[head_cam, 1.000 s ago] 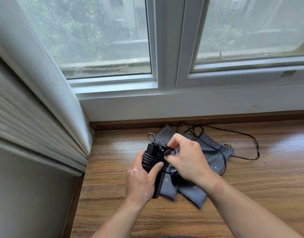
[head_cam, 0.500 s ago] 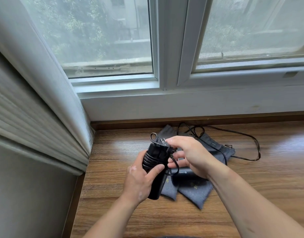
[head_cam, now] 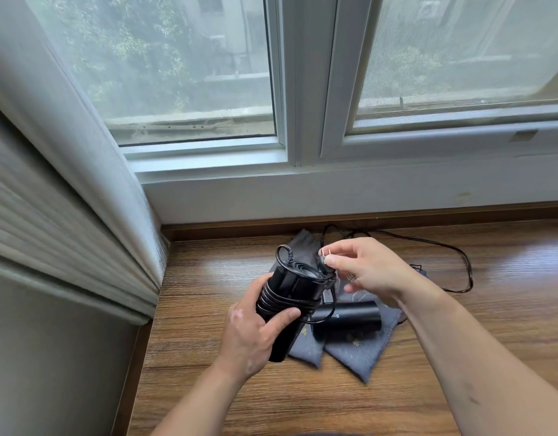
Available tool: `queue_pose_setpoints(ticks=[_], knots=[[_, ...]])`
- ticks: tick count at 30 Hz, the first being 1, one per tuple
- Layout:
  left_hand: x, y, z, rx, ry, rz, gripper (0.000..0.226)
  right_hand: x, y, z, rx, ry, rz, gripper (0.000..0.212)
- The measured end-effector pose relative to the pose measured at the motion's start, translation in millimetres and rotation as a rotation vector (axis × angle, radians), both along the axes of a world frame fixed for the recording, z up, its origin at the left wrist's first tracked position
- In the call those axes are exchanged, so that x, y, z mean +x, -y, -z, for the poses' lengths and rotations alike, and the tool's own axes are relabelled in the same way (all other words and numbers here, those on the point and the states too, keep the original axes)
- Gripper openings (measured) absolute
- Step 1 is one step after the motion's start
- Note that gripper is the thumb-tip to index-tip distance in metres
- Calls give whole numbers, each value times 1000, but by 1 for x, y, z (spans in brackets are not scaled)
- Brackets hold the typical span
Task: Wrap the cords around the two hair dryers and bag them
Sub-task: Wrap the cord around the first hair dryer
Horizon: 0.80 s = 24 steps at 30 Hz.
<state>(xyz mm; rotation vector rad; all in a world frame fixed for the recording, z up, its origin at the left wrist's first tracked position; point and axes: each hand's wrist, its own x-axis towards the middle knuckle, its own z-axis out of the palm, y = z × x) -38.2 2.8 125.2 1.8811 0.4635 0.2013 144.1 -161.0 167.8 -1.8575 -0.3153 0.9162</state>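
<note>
Pinching the plug [head_cam: 324, 260] at one o'clock of the hair dryer [head_cam: 299, 286] gripped by the left hand [head_cam: 249, 338], the right hand [head_cam: 369, 272] risked the cord [head_cam: 273, 299] unwinding if released untucked.

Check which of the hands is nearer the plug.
Right. The right hand pinches the plug between its fingertips. The left hand sits lower and to the left, gripping the cord-wrapped hair dryer.

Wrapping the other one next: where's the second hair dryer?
Head view, centre: second hair dryer lies on the grey bags, right of the left hand, below the right hand.
</note>
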Motion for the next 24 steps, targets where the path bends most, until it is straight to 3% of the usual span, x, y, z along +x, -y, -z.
queue_pose_setpoints(ticks=[3, 13, 17, 19, 22, 24], knots=[[-2, 1, -5, -22, 36, 15, 49, 6, 5, 7, 4, 16, 12, 15], [2, -6, -15, -130, 24, 130, 50, -6, -7, 24, 214, -218, 64, 16], [3, -13, -17, -157, -3, 134, 51, -10, -11, 28, 277, -301, 176, 16], [2, -13, -15, -164, -13, 127, 48, -14, -12, 29, 248, -210, 237, 12], [1, -8, -11, -211, -19, 80, 50, -19, -8, 32, 50, 167, 198, 18], [-1, -4, -7, -245, -43, 38, 57, -23, -4, 27, 65, 170, 195, 22]])
